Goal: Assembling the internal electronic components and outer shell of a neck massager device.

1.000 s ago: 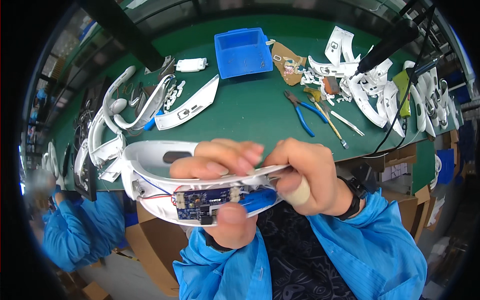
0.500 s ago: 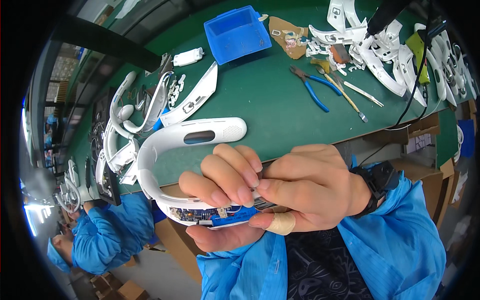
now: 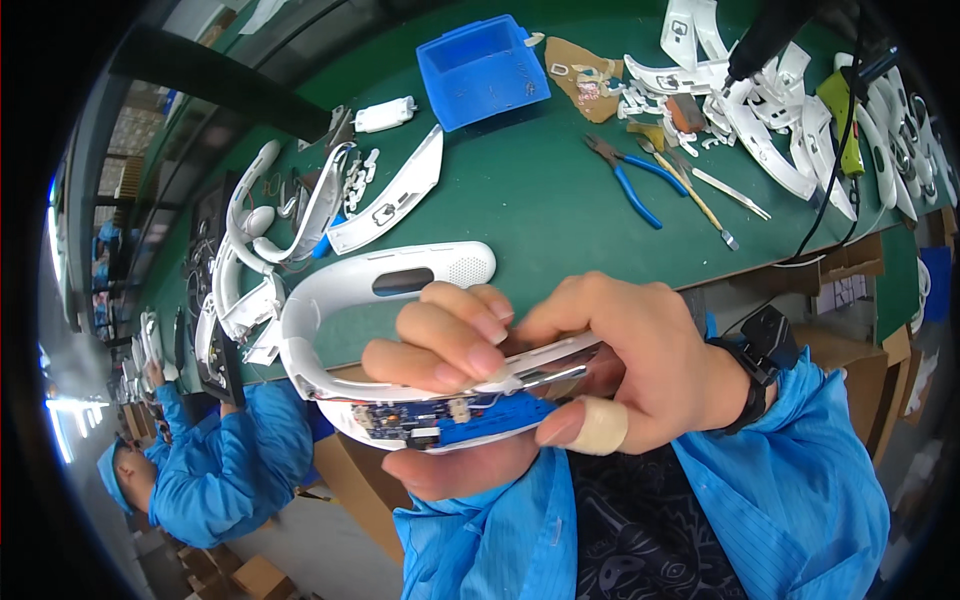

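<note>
A white U-shaped neck fan is held in front of me, its near arm split open along the side. Inside the gap show a circuit board and a blue battery pack. My left hand is closed round this opened arm, fingers over the upper shell and thumb beneath. At its right end my right hand grips the casing, with a bandaged thumb beside the battery and the fingers behind the upper shell. Those fingertips are partly hidden.
On the green bench stand a blue bin, blue-handled pliers, a brush and tweezers. White shell parts pile up at right; more casings lie left. A co-worker sits at left.
My right hand has shifted from pinching near my left fingertips to holding the casing's end, its thumb lower and farther right. More of the battery and the shell edge now show.
</note>
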The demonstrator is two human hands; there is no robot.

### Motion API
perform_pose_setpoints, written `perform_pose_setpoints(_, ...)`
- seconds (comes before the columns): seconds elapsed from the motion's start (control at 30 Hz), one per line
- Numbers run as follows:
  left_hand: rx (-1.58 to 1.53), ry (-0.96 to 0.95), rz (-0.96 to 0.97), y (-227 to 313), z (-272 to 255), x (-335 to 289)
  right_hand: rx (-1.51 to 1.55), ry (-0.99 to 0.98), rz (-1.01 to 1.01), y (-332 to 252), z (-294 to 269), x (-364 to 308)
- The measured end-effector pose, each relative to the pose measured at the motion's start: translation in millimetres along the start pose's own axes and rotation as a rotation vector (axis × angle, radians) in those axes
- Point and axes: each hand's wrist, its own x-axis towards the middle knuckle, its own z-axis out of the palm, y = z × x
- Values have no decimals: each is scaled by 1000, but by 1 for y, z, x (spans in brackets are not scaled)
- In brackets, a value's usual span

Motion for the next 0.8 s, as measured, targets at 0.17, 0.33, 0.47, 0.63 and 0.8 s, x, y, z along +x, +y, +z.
perform_pose_setpoints(0.17, 83, -77, -57, -10, 9, -4, -76, -77, 213, 0, -28, 3)
perform_pose_setpoints(0.33, 384, -497, -759, 56, -16, 7, 52, -108, 226, 3, -52, 8)
perform_pose_setpoints(0.47, 334, -1110, -715, 126, -42, 46, 178, -78, 293, -2, -67, 10)
perform_pose_setpoints(0.63, 130, -515, -99, 180, -29, 56, 239, -162, 309, -22, -71, 21)
perform_pose_setpoints(0.8, 619, -1257, -672, 165, -34, 86, 154, -621, 32, -34, -51, 36)
